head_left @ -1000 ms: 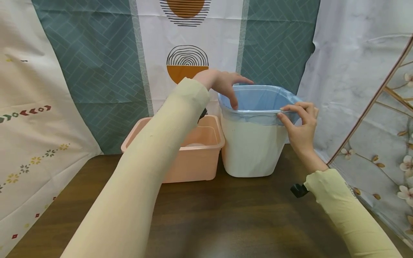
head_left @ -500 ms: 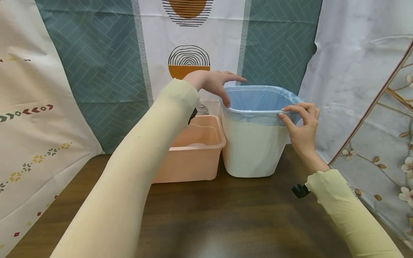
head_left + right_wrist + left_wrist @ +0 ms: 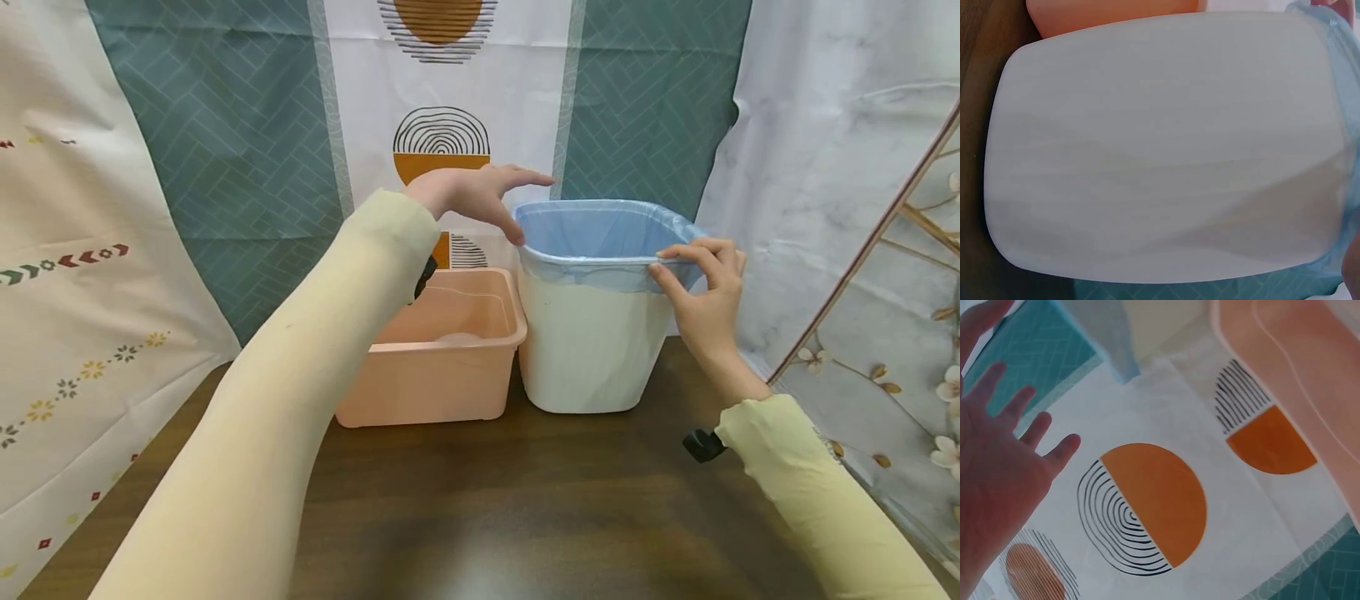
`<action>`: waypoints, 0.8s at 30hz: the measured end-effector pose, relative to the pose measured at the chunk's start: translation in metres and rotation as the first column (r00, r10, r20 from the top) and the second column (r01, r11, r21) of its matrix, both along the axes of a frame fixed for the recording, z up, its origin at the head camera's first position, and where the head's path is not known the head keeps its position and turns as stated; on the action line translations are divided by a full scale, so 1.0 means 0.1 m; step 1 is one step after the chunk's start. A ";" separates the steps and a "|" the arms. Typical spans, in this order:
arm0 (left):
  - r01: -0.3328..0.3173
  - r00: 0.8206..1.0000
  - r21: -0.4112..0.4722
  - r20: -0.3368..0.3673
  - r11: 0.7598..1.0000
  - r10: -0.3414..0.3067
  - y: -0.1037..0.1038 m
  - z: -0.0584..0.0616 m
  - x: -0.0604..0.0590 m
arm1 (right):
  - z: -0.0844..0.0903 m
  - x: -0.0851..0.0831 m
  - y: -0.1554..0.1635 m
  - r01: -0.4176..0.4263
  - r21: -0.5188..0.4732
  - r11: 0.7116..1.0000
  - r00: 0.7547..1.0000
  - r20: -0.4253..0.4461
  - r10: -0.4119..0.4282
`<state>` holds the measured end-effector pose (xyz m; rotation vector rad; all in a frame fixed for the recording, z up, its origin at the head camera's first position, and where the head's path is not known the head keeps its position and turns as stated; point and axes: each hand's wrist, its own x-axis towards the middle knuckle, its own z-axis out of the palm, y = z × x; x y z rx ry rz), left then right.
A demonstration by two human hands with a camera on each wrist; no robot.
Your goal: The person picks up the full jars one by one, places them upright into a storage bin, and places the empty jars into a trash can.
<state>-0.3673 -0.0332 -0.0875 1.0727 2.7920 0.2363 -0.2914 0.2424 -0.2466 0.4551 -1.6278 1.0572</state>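
Left hand [image 3: 468,196] has drawn back toward 9 o'clock, fingers spread; right hand [image 3: 701,287] pinches blue liner [image 3: 592,233] on white bin [image 3: 592,350].

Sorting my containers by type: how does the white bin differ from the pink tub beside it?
The white bin stands taller than the pink tub, which is low and wide. The white bin carries a blue liner folded over its rim; the pink tub has none. The right hand pinches the liner at the white bin's rim, while the left hand hovers open; neither touches the pink tub. Both are open-topped plastic and stand upright on the table.
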 end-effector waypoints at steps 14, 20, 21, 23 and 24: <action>0.088 0.975 0.207 -0.216 0.974 -0.042 -0.36 -0.50 0.13 | -0.01 0.08 0.09 0.136 0.132 0.982 0.987 0.065 -0.145; 0.151 0.935 0.327 -0.354 0.933 -0.027 -0.59 -0.78 0.34 | -0.05 0.31 -0.17 0.096 0.221 0.971 0.995 -0.011 -0.096; 0.170 0.924 0.342 -0.382 0.924 -0.029 -0.63 -0.84 0.39 | -0.07 0.34 -0.21 0.080 0.251 0.965 0.997 -0.010 -0.080; 0.191 0.908 0.363 -0.418 0.912 -0.024 -0.72 -0.96 0.51 | -0.11 0.43 -0.27 0.045 0.320 0.946 0.999 0.004 -0.048; 0.198 0.902 0.371 -0.431 0.907 -0.021 -0.76 -1.02 0.58 | -0.14 0.47 -0.30 0.026 0.354 0.935 0.999 0.014 -0.033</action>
